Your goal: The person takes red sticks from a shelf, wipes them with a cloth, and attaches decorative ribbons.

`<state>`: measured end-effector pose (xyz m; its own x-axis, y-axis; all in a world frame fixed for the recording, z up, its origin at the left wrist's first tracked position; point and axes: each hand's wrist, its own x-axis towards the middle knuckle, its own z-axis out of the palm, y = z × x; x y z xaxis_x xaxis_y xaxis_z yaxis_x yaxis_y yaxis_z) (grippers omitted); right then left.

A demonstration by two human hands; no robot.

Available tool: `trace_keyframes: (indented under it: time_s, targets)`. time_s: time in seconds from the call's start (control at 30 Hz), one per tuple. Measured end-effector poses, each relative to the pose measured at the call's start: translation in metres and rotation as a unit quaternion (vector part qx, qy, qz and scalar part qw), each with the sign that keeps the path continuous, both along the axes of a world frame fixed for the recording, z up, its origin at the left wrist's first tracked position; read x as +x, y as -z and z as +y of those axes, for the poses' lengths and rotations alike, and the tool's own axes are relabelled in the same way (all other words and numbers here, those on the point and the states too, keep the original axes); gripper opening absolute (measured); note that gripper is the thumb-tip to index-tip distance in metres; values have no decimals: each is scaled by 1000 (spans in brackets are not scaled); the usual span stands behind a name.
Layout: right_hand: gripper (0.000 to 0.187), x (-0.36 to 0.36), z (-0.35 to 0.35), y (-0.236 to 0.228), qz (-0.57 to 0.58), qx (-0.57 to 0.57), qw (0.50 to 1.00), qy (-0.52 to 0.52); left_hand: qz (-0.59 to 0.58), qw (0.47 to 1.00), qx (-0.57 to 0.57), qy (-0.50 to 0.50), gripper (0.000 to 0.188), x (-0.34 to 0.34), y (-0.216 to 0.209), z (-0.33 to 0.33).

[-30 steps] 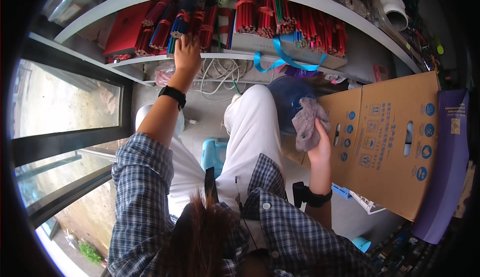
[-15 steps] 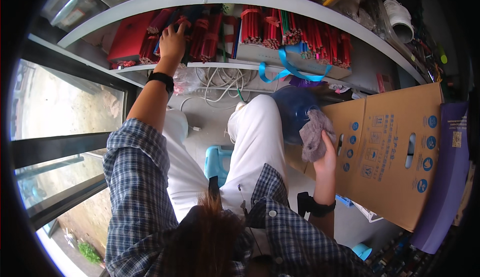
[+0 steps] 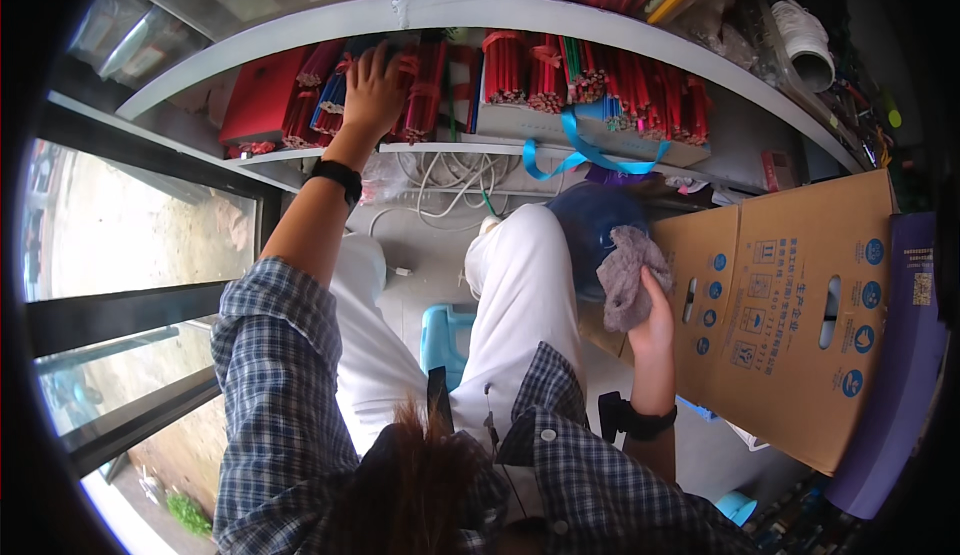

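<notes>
Mauve-grey cloth [image 3: 630,280] is grasped in the person's right hand [image 3: 652,317], while the left hand [image 3: 373,95], its grip unclear, overlaps tied stick bundles [image 3: 425,95] on the shelf [image 3: 290,153], where light, level handling should keep them neat.

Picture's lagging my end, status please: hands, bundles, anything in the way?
Left hand at stick bundles, grip unclear. Right hand holding greyish cloth. Bundles in a row, mostly red. Cardboard box close by right hand.

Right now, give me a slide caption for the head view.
Left grip at tied stick bundles on a shelf; right grip holding a greyish-purple cloth beside a cardboard box.
</notes>
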<state>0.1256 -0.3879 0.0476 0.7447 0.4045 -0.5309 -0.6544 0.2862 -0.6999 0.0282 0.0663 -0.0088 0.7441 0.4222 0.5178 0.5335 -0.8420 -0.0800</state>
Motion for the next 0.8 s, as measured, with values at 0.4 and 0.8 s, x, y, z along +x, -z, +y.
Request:
trace_keyframes:
  time_s: [0.4, 0.8]
  targets:
    - [41, 3, -9, 6, -9, -9, 1000, 12, 106, 961, -156, -202, 62, 38, 30, 14]
    - [41, 6, -14, 24, 16, -11, 1000, 19, 203, 954, -171, -140, 45, 39, 26, 23]
